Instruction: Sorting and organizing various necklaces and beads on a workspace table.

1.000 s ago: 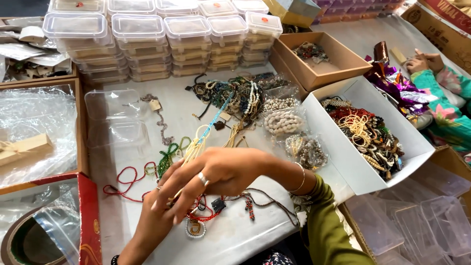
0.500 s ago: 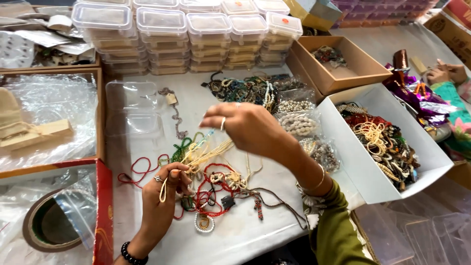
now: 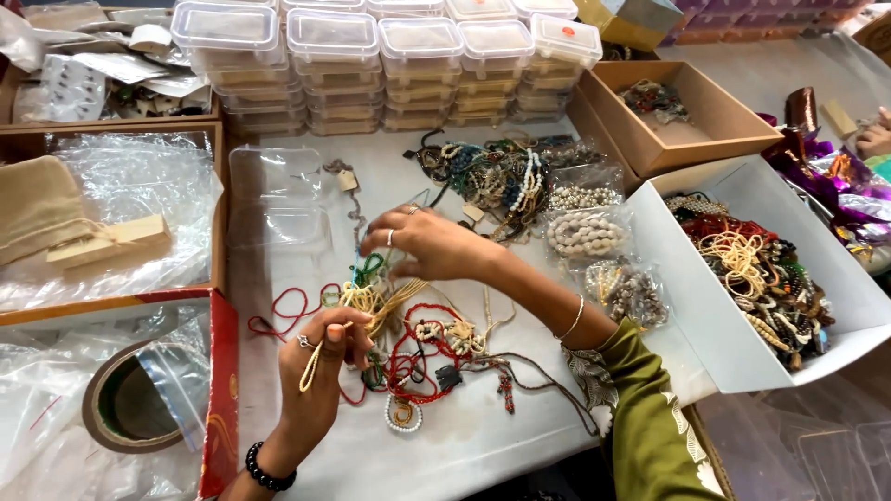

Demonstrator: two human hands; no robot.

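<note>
Beaded tangle (image 3: 408,343) between boxes; hands (image 3: 325,357) grip.

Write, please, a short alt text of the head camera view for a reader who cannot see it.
Two bare hands untangle a heap of bead necklaces and cords on a white table: the left hand pinches a cream cord, and the right hand reaches over the green beads. Stacked clear lidded boxes stand behind, and a white box of jewellery lies at the right.

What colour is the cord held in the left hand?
Pale yellow cord, seen in the head view.
</note>
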